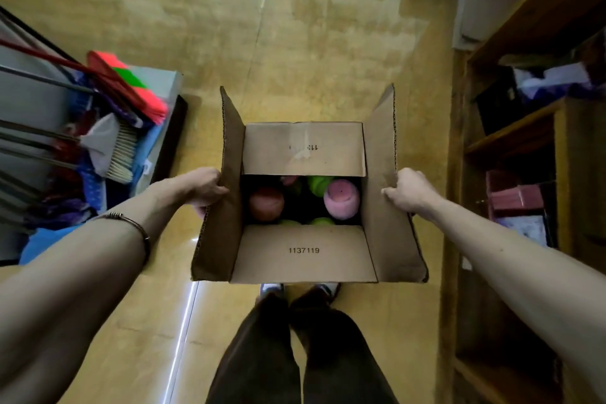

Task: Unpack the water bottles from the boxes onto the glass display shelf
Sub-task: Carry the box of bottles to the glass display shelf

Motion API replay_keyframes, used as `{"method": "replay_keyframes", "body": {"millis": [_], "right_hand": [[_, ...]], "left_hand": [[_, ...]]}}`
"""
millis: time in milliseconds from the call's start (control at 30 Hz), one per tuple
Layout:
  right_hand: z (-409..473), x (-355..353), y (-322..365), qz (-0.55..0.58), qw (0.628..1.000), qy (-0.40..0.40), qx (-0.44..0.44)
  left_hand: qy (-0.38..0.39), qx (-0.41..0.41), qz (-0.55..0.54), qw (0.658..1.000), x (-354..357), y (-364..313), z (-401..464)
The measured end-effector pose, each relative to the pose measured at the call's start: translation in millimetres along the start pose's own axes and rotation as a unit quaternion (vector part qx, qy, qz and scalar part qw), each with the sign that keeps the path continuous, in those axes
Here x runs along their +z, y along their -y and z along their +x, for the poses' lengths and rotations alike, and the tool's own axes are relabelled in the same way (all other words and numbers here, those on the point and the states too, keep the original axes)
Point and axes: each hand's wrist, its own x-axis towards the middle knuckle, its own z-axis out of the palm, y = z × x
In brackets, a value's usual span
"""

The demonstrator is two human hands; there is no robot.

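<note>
Your forearms are bare, no sleeves showing; thin dark metal bangle with a coiled section (131, 223) on your left wrist; dark loose trousers (295, 354); pale shoe toes (272, 289) below

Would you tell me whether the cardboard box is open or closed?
Open. The cardboard box has its flaps spread apart, and the tops of bottles show through the gap.

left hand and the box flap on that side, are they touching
Touching. The head view shows the left hand with its fingers curled round the edge of the cardboard box's upright left flap, with no gap between them.
</note>
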Motion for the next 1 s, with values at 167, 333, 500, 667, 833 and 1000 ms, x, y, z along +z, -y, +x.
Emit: {"method": "replay_keyframes", "body": {"millis": [167,333,500,667,833,1000], "right_hand": [[62.8,-67.8,42.0,-0.033,0.999,-0.022,-0.013],[130.7,-122.1,90.1,-0.047,0.998,-0.035,0.012],[193.0,-172.6,135.3,-0.042,0.998,-0.037,0.033],[273.1,-227.9,184.7,-0.038,0.999,-0.024,0.009],[357.2,-285.2,239.8,-0.049,0.999,0.004,-0.020],[425.2,-343.5,304.7,-0.085,0.995,0.017,-0.057]], "left_hand": [[0.033,0.028,-0.020,0.999,-68.1,-45.6,47.3],[0.035,0.033,-0.024,0.999,-142.6,-96.3,101.4],[0.031,0.043,-0.006,0.999,-217.1,-140.6,148.0],[0.005,0.036,0.011,0.999,-293.4,-185.6,191.3],[0.000,0.009,-0.009,1.000,-358.9,-234.3,229.4],[-0.013,-0.017,-0.041,0.999,-425.1,-264.7,269.2]]}}
